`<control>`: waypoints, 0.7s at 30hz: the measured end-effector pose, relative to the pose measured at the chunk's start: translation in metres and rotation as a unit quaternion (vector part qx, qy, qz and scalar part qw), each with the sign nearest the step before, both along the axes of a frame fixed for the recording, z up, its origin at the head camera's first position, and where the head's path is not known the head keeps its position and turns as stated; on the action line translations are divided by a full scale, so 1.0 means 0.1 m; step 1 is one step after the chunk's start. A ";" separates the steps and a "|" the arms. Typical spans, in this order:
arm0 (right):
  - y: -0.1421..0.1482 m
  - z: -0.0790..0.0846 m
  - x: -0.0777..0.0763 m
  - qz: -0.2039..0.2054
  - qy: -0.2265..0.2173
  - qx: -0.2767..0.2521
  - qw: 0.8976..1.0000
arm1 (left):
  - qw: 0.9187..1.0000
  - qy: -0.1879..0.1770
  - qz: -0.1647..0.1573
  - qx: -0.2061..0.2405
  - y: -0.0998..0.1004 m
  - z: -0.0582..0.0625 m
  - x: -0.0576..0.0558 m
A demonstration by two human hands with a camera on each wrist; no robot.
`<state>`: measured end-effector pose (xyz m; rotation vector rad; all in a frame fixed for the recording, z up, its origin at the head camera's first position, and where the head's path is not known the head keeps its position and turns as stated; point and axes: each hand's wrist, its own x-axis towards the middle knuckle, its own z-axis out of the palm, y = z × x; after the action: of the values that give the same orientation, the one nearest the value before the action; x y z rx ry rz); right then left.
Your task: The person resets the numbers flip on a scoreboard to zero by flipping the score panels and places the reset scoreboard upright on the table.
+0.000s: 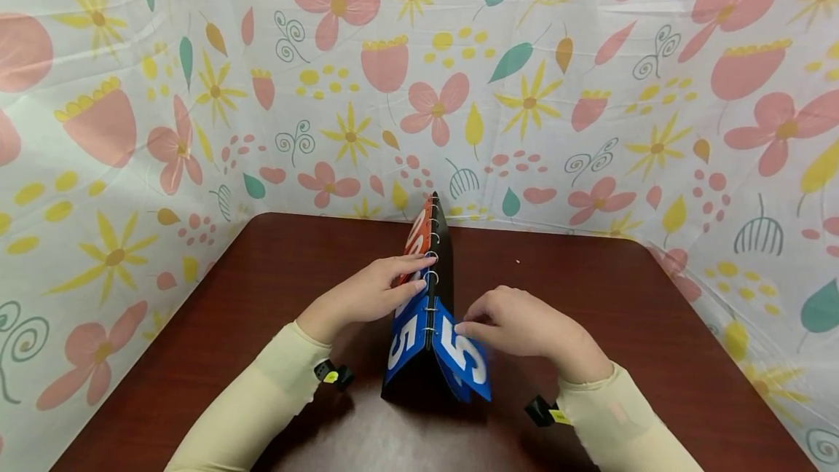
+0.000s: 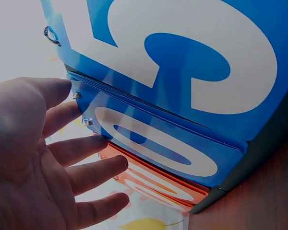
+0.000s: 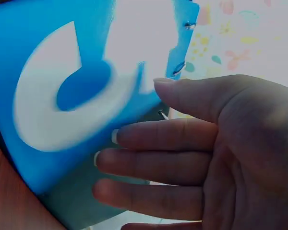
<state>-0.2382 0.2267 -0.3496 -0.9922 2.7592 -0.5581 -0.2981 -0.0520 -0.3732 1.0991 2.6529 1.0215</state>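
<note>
A tabletop flip scoreboard (image 1: pixel 444 257) stands like a tent, black-backed, with ring-bound number cards. On its left side hang a blue 5 card (image 2: pixel 192 52), a blue 0 card (image 2: pixel 158 139) and red cards (image 2: pixel 153 182). My left hand (image 1: pixel 370 293) lies along that side with loosely extended fingers, their tips by the rings (image 2: pixel 77 95) on the top edge. A blue 5 card (image 1: pixel 462 355) on the right side stands out from the cards beneath it. My right hand (image 1: pixel 524 323) is beside it, fingers extended, thumb tip at the card's edge; firm contact cannot be made out.
The scoreboard stands on a dark reddish-brown table (image 1: pixel 314 246) with rounded far corners. A flower-patterned cloth (image 1: pixel 419 93) hangs behind and along the sides. A tiny pale speck (image 1: pixel 518 261) lies on the table to the right. Small black devices are strapped at both wrists.
</note>
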 end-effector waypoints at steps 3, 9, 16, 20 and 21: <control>0.01 0.00 -0.01 0.025 -0.015 -0.020 0.999 | 1.000 0.002 -0.002 0.000 0.00 0.00 0.00; -0.03 -0.09 -0.05 0.026 -0.058 -0.059 0.996 | 1.000 0.006 -0.002 0.004 -0.01 0.00 0.00; -0.09 -0.21 -0.13 0.016 -0.094 -0.106 0.990 | 1.000 0.001 -0.005 0.010 0.00 -0.01 0.00; -0.07 -0.25 -0.18 0.019 -0.078 -0.121 0.989 | 1.000 0.002 -0.004 0.008 0.00 -0.01 0.01; -0.06 -0.26 -0.19 0.021 -0.079 -0.123 0.989 | 1.000 0.003 -0.003 0.006 0.00 0.00 0.01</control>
<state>-0.2571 0.2203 -0.3753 -1.0025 2.5682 -0.9462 -0.2971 -0.0519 -0.3735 1.1132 2.6491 1.0376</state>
